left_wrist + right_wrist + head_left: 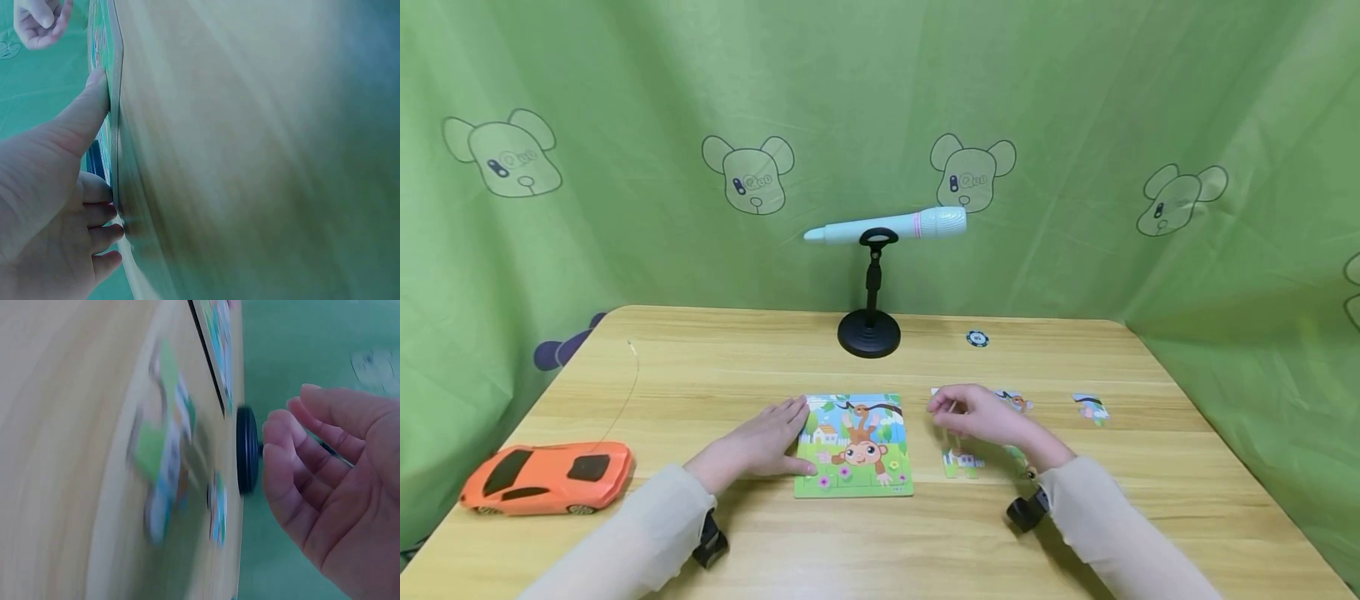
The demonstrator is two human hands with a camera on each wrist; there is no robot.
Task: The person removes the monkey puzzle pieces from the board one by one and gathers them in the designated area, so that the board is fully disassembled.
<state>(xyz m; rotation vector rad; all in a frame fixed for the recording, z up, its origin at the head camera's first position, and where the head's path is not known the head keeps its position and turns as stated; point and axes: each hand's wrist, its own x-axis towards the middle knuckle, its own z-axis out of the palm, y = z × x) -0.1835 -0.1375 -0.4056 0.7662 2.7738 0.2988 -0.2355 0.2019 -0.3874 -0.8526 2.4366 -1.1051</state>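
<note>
A square picture puzzle (856, 450) showing a monkey lies flat in the middle of the table. My left hand (767, 442) rests along its left side, thumb on the picture and fingers at the upper left corner. In the left wrist view that thumb (87, 106) lies across the puzzle's edge. My right hand (977, 414) hovers over loose puzzle pieces (962, 463) right of the board. Its fingers (281, 481) are loosely bent, and the right wrist view shows nothing between them. Another piece (1015, 401) shows behind this hand, which partly hides the group.
A separate puzzle piece (1091, 408) lies farther right. Behind the puzzle, a black stand (868, 333) bears a light blue toy microphone (887, 227). A round chip (977, 338) is near the back edge. An orange toy car (550, 477) sits at the left, before green curtains (850, 83).
</note>
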